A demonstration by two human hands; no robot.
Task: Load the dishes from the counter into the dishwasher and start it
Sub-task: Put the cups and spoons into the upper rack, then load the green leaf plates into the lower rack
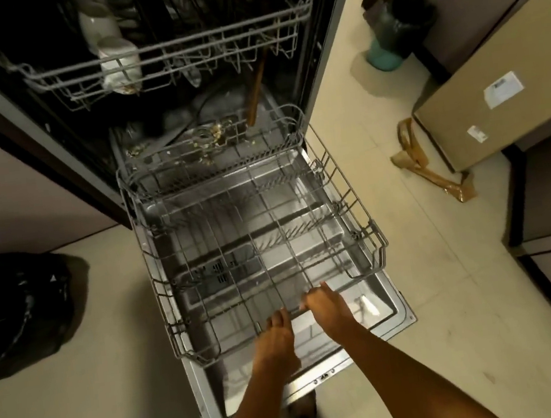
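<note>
A person stood over an open dishwasher [159,66], its door [377,314] folded flat to the floor. The lower rack [252,232] sat drawn out over the door, long axis running away from the viewer, apparently to take dishes. The left hand [276,339] and right hand [326,306] gripped its near rim, fingers curled over the wire. The upper rack [162,59] held a pale cup [118,59]
</note>
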